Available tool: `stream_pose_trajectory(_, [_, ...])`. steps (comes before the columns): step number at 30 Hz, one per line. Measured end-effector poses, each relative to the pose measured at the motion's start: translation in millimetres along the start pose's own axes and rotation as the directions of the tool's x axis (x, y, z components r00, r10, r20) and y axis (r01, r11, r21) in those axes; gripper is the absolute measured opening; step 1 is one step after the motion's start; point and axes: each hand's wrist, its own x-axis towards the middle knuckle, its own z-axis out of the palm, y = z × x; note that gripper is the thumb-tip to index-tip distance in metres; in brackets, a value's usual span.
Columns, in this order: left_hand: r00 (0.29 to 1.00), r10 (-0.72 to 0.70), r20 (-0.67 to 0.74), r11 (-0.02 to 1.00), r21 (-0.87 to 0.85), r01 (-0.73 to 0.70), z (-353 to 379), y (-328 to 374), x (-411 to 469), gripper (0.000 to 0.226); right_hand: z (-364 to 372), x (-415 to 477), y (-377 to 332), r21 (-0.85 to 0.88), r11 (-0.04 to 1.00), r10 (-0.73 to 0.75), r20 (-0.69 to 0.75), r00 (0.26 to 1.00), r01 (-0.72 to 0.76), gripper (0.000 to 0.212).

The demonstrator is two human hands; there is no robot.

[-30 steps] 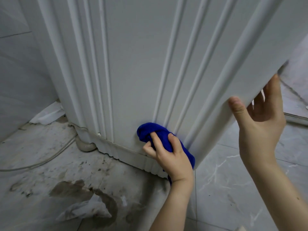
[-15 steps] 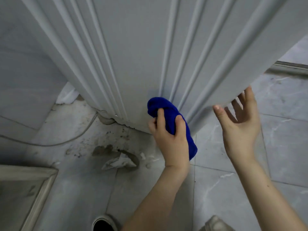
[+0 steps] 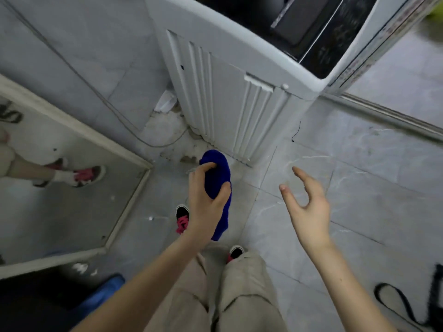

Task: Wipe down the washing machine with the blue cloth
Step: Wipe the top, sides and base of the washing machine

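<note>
Partly hidden by the gripping left hand (image 3: pixel 203 201), the blue cloth (image 3: pixel 217 174) dangles; right hand (image 3: pixel 309 209) spread, empty.

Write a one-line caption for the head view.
Left hand grips a crumpled blue cloth near the ribbed white washing machine; the open right hand hovers above grey marbled floor tiles.

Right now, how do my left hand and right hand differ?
The left hand grips the blue cloth; the right hand holds nothing. The left hand's fingers curl round the cloth; the right hand's fingers are loosely spread. Both hang clear of the washing machine.
</note>
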Motion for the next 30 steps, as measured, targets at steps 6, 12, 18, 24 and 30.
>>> stream_pose_trajectory(6, [0.983, 0.186, 0.007, 0.98, 0.064, -0.186, -72, 111, -62, 0.052, -83, -67, -85, -0.184, 0.968, -0.164, 0.054, 0.985, 0.171, 0.047])
stream_pose_trajectory(12, [0.958, 0.25, 0.144, 0.96, 0.094, -0.264, -118, 146, -73, 0.044, -106, -115, -107, -0.31, 0.932, -0.231, -0.102, 0.968, 0.19, 0.047])
stream_pose_trajectory(18, [0.926, 0.149, 0.346, 0.966, 0.149, -0.211, -133, 116, -74, 0.041, -81, -177, -95, -0.289, 0.957, -0.038, -0.222, 0.974, -0.028, 0.049])
stream_pose_trajectory(24, [0.895, 0.106, 0.434, 0.968, 0.162, -0.193, -108, 110, -90, 0.039, -115, -217, -73, -0.315, 0.937, 0.021, -0.373, 0.928, -0.148, 0.049])
stream_pose_trajectory(30, [0.819, 0.195, 0.539, 0.936, 0.147, -0.32, -27, 147, -106, 0.038, -185, -240, -26, -0.321, 0.921, 0.024, -0.522, 0.853, -0.222, 0.063])
